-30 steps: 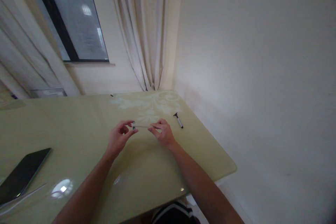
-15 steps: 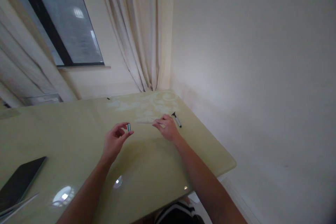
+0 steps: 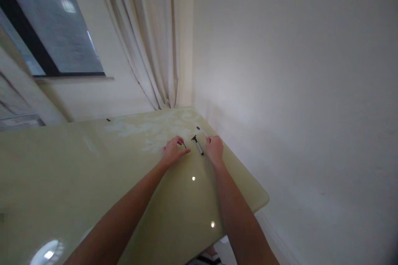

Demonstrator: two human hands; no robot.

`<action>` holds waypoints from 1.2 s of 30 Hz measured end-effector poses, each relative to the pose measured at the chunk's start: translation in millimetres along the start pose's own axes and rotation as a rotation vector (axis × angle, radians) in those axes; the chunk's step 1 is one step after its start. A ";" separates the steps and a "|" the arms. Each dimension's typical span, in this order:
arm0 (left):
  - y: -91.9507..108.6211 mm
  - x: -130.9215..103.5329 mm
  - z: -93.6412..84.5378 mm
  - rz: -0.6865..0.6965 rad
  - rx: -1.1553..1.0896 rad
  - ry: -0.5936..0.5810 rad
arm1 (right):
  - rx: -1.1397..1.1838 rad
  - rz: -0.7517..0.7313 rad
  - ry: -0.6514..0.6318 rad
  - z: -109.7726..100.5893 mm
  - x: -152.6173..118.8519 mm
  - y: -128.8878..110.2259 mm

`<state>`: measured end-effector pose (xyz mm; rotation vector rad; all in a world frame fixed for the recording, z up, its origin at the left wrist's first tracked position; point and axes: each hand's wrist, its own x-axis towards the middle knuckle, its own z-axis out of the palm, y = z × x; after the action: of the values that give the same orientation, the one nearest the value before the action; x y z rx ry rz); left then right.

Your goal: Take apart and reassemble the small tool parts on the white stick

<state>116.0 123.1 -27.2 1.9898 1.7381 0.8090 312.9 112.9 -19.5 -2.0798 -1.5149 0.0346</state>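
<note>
My left hand (image 3: 174, 150) is just left of the razor, thumb and fingers pinching a small flat dark-edged piece (image 3: 184, 145). It shows nearly edge-on, so its kind is unclear. The razor (image 3: 198, 146), with a black head and a pale grip, lies on the table between my two hands. To its right, my right hand (image 3: 214, 148) is closed around the near end of a slim white stick with a dark tip (image 3: 201, 130), which looks like a toothbrush. Its far end points away and left; my fingers hide the rest.
The glossy yellow-green table (image 3: 161, 215) ends at a rounded right corner beside the plain wall (image 3: 295, 112). A small black object (image 3: 108, 120) lies near the back edge. Behind stand a curtain (image 3: 155, 41) and a window (image 3: 59, 20).
My left hand has moved right, towards the razor, with the small piece. My right hand has passed to the razor's right side with the white stick. The view has shifted right.
</note>
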 end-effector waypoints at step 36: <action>-6.8 1.8 14.4 0.054 0.163 -0.016 | -0.044 0.017 -0.003 15.2 -9.4 17.7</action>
<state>120.1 127.3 -42.1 2.1503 1.8000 0.6863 319.8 107.3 -43.1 -2.1283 -1.5129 0.0110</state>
